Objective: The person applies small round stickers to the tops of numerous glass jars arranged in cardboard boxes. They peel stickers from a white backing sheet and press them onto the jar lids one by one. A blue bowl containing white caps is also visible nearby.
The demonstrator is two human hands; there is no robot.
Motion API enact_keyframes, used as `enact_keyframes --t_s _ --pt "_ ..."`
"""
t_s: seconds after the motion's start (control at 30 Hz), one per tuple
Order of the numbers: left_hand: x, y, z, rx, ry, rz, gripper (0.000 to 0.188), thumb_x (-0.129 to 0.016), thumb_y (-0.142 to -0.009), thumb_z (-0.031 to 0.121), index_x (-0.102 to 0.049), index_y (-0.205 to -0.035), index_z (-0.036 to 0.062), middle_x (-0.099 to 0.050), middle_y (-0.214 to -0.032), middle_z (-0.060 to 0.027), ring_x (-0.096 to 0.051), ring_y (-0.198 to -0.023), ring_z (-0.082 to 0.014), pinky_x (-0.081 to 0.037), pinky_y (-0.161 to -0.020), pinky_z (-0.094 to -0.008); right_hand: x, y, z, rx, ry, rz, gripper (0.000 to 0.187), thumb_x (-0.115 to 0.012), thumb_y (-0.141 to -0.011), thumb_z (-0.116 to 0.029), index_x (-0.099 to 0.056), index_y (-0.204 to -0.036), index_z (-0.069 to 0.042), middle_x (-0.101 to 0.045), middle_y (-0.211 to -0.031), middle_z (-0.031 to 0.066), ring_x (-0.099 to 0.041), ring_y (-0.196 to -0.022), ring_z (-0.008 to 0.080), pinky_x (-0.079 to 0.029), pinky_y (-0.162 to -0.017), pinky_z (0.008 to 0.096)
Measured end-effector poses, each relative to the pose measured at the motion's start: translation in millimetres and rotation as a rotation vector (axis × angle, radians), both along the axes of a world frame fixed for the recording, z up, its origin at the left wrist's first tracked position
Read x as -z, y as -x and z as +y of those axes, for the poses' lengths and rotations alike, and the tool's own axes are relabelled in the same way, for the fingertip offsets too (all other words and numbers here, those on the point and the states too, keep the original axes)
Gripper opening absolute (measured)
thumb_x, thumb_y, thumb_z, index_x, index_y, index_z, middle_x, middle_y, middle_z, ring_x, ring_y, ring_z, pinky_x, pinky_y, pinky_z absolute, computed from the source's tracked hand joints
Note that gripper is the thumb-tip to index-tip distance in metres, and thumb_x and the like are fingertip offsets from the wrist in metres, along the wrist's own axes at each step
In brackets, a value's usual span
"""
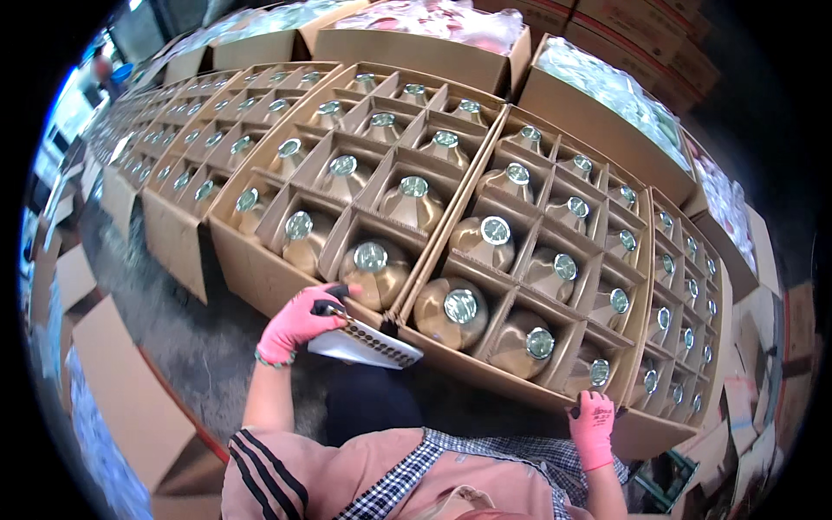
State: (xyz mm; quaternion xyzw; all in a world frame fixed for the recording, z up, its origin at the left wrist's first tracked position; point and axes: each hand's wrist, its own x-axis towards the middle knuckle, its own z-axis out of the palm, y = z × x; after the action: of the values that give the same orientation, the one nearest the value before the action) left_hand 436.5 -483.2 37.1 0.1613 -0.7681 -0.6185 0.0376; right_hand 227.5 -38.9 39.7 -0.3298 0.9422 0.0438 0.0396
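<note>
My left hand (303,322), in a pink glove with black fingertips, is closed on a white flat piece (364,345) with rows of round brown dots along one edge. It is held against the near side of a divided cardboard box (269,270), beside a clear glass jar (374,270) in the corner compartment. My right hand (594,426), gloved in pink too, curls its fingers at the near rim of the neighbouring cardboard box (542,400). Close to it stands another glass jar (598,374). The jars are upright, one per compartment, their round mouths facing up.
More divided boxes of jars (186,178) run in a row to the far left, and another box (680,303) stands at right. Behind are cartons with plastic-wrapped contents (607,87). An open flap (173,247) juts into the aisle; cardboard (130,390) lies at lower left.
</note>
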Motion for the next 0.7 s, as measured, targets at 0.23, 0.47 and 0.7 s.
enact_keyframes --t_s 0.23,0.47,0.7 --pt "-8 15 -9 0.087 0.146 -0.071 0.019 -0.063 -0.064 -0.001 -0.062 -0.083 0.0002 -0.063 -0.092 -0.0073 -0.056 -0.087 -0.0182 -0.044 -0.076 -0.0278 3 -12 -12 0.171 -0.125 0.056 0.031 -0.071 -0.057 -0.012 -0.050 -0.078 -0.005 -0.052 -0.081 0.0120 -0.049 -0.082 0.0304 -0.039 -0.073 0.0402" --pt "3 8 -15 0.072 0.008 0.007 0.014 -0.062 -0.061 -0.001 -0.061 -0.074 -0.0021 -0.062 -0.091 -0.0110 -0.057 -0.083 -0.0202 -0.044 -0.073 -0.0285 5 -14 -23 0.199 -0.149 0.107 0.023 -0.063 -0.065 -0.013 -0.052 -0.083 -0.005 -0.052 -0.083 0.0123 -0.049 -0.084 0.0294 -0.039 -0.074 0.0391" --pt "5 17 -10 0.036 -0.023 -0.019 0.013 -0.063 -0.062 0.003 -0.063 -0.074 -0.0015 -0.063 -0.089 -0.0114 -0.057 -0.085 -0.0188 -0.044 -0.074 -0.0273 -57 -20 -56 0.234 -0.101 -0.067 0.022 -0.061 -0.070 -0.018 -0.055 -0.088 -0.005 -0.055 -0.089 0.0129 -0.051 -0.086 0.0298 -0.040 -0.076 0.0395"
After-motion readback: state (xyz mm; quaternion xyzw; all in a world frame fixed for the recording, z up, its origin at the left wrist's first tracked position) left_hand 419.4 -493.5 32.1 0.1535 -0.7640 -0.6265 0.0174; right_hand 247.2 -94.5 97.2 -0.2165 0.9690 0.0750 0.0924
